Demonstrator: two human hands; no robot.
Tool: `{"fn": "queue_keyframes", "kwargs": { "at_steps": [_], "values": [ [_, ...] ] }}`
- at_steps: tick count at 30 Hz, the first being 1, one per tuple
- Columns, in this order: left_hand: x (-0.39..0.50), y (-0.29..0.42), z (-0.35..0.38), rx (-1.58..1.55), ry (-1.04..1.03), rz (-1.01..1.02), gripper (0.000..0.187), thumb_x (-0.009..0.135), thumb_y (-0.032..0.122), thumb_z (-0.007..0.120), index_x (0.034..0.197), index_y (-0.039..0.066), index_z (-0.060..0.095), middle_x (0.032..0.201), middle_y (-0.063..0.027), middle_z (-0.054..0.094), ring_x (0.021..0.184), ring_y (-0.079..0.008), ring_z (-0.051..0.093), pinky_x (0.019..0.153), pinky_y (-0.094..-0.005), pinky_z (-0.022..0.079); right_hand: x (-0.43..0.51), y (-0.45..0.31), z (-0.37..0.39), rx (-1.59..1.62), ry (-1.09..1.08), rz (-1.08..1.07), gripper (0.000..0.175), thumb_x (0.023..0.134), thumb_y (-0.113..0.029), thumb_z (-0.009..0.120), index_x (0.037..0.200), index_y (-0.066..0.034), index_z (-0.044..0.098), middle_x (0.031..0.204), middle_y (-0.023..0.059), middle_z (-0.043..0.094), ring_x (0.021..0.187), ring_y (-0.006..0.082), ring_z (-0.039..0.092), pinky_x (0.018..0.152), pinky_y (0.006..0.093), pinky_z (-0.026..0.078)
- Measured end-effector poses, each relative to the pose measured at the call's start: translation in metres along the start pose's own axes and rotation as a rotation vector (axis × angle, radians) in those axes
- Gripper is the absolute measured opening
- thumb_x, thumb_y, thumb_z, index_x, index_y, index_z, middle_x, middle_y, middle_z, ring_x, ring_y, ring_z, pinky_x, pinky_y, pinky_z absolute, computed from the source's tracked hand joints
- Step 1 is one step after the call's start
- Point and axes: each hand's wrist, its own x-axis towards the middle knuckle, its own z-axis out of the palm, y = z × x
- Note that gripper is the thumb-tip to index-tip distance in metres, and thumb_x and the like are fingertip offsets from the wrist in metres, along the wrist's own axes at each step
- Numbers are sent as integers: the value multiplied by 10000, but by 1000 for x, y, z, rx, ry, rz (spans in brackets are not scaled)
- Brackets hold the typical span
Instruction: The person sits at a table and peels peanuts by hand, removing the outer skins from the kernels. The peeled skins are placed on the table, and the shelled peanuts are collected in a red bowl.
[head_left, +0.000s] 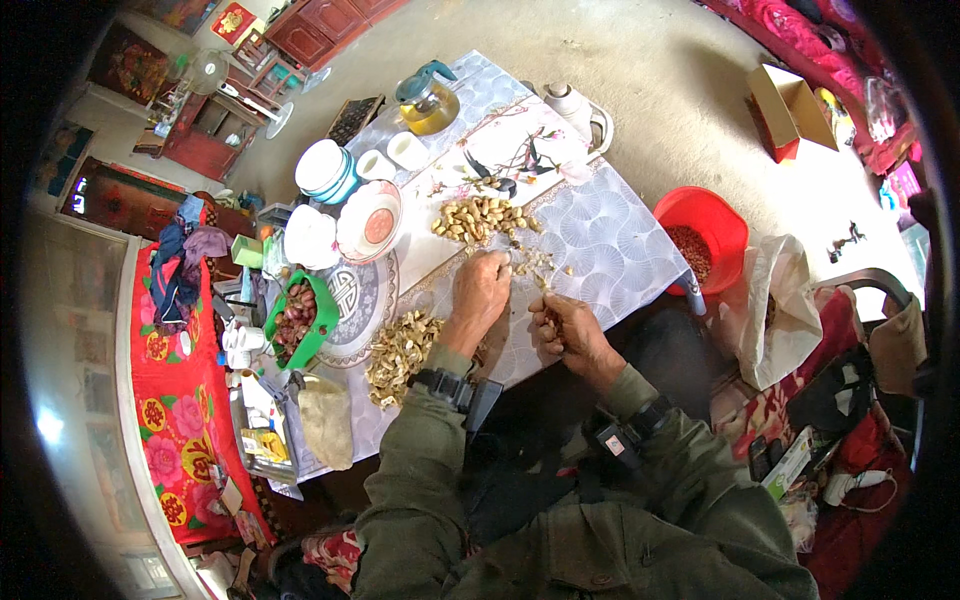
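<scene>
On the patterned tablecloth (607, 225) lies a pile of unshelled peanuts (484, 219), just beyond my left hand (484, 291). That hand is held over the cloth with its fingers curled; whether something small is between them cannot be told. My right hand (568, 330), at the table's near edge, has its fingers curled around reddish shelled peanuts (551, 322). Bits of shell (536, 262) lie between the hands and the pile. A heap of empty peanut shells (401, 352) is left of my left wrist. A red bucket (731, 225) holding shelled peanuts (688, 251) stands beyond the table's right corner.
Bowls (367, 225), white cups (407, 150) and a glass teapot (427, 105) stand towards the far left. A green basket (326, 300) holds reddish bulbs. A cloth bag (325, 420) lies at the left edge, a thermos (571, 109) stands behind the table, and a white sack (784, 315) is at right.
</scene>
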Motion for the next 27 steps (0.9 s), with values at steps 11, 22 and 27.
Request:
{"fn": "queue_keyframes", "kwargs": {
  "at_steps": [11,22,27],
  "values": [
    [20,-11,16,66,-19,-82,65,863,-12,600,910,-45,631,881,-239,657,837,-351,681,725,-474,535,-1,3,-1,70,-2,14,256,1070,-229,493,996,0,579,750,21,498,515,79,401,392,216,304],
    [29,-22,13,145,-18,34,47,890,31,604,895,-14,594,748,-152,619,627,-287,599,586,-421,504,-3,1,3,58,27,-25,202,1048,-148,487,1019,17,600,776,47,554,530,78,444,403,211,329],
    [0,-10,-11,-500,-69,-148,67,889,32,608,828,28,578,678,-54,576,528,-120,519,468,-306,421,-2,-1,3,2,43,-28,231,1045,-131,460,1082,34,617,797,79,617,520,88,479,421,201,368]
  ]
}}
